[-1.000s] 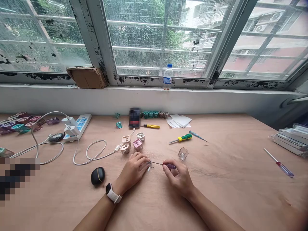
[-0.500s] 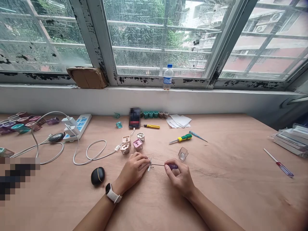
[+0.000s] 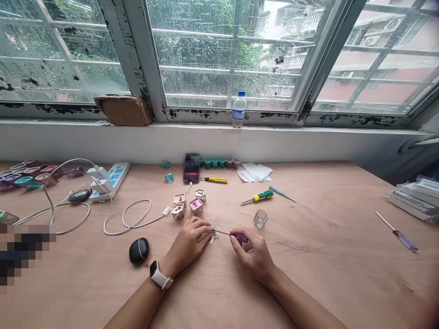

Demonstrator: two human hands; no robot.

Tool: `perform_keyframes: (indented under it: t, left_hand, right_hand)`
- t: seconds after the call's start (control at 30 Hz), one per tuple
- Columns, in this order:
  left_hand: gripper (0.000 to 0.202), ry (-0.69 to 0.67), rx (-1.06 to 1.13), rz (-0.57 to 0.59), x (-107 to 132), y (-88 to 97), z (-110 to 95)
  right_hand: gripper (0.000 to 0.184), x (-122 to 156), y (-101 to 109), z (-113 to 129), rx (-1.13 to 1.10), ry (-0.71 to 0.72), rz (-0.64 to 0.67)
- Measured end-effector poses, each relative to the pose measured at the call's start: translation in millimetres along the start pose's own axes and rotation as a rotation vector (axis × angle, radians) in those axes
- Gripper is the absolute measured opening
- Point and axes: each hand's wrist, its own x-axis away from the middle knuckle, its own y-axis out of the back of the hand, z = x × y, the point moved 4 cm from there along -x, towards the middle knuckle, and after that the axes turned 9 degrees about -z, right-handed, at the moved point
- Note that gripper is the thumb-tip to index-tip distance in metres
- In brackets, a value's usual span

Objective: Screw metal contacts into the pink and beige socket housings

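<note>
Silver metal part (image 3: 213, 234) pinched by left hand (image 3: 190, 242); right hand (image 3: 254, 254) closed on purple-handled screwdriver (image 3: 239, 237), tip at part; part's shape too small to read.

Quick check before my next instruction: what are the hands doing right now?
Left hand: closed, holding a small metal part.
Right hand: closed, holding a purple-handled screwdriver.
</note>
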Motion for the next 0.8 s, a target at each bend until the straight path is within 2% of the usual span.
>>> perform_keyframes:
  t: [0.5,0.63,0.8]
  left_hand:
    - [0.015,-0.005,0.021,0.002,0.3,-1.0,0.7]
    - [0.014,0.005,0.025,0.004,-0.5,0.0,-1.3]
    - [0.012,0.026,0.030,0.009,-0.2,-0.1,-0.9]
  right_hand:
    - [0.012,-2.1,-1.6,11.7,0.023,0.146,0.047]
    - [0.010,-1.6,-1.2,11.7,0.019,0.169,0.024]
    - [0.008,-1.1,4.0,9.8,0.003,0.124,-0.043]
